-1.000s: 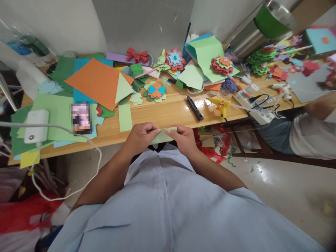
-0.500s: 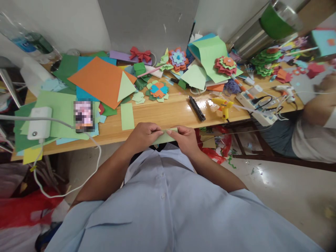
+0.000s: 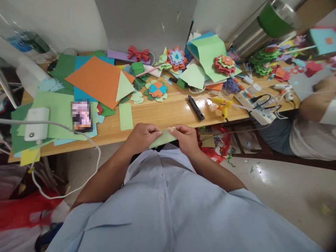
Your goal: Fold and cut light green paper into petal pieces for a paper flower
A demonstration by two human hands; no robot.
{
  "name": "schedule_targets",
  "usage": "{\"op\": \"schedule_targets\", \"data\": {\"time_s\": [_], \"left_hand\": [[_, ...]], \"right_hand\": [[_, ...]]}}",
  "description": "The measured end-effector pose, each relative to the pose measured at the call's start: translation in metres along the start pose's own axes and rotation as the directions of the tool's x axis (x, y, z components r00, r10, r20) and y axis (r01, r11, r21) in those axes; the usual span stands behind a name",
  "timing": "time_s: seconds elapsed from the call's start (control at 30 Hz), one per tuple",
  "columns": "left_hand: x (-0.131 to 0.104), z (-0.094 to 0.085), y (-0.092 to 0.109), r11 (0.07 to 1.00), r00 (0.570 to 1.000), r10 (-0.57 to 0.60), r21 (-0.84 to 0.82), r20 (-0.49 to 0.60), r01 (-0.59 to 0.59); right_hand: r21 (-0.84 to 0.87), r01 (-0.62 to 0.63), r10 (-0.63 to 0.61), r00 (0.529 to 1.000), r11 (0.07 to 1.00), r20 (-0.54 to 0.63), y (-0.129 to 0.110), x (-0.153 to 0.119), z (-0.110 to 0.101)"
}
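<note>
A light green paper piece (image 3: 163, 139) is held between my two hands at the table's front edge. My left hand (image 3: 144, 137) pinches its left part with thumb and fingers. On the right part, my right hand (image 3: 186, 138) is closed in a similar pinch. Another light green paper strip (image 3: 126, 116) lies flat on the table, just beyond my left hand. A black cutter-like tool (image 3: 195, 108) rests beyond my right hand.
A yellow glue gun (image 3: 222, 106) and a power strip (image 3: 255, 106) are on the right. An orange sheet (image 3: 96, 80), a phone (image 3: 81, 116) and a white power bank (image 3: 37, 123) with a hanging cable lie left. Another person's arm (image 3: 313, 99) is at far right.
My hands have moved slightly apart at the thumbs, and more of the light green paper shows between them. The whole view has shifted a little.
</note>
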State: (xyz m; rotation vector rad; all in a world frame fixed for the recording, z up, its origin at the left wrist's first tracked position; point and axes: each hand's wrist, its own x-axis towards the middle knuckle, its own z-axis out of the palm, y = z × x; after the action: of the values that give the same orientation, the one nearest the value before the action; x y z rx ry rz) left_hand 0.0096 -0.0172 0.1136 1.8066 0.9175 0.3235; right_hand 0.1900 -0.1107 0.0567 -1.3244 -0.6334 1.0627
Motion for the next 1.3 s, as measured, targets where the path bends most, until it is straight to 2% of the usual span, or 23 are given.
{"op": "schedule_targets", "data": {"time_s": [0.43,1.3], "left_hand": [[0.0030,0.0019,-0.0061,1.000,1.000,-0.005,-0.011,0.016,0.006],[0.0057,0.0022,-0.0064,1.000,1.000,-0.002,0.016,0.012,0.002]], "right_hand": [[-0.006,-0.044,0.043,0.998,0.999,-0.043,0.0005,0.0011,-0.0002],[-0.008,-0.041,0.040,0.998,0.999,-0.041,0.0011,0.0027,-0.0028]]}}
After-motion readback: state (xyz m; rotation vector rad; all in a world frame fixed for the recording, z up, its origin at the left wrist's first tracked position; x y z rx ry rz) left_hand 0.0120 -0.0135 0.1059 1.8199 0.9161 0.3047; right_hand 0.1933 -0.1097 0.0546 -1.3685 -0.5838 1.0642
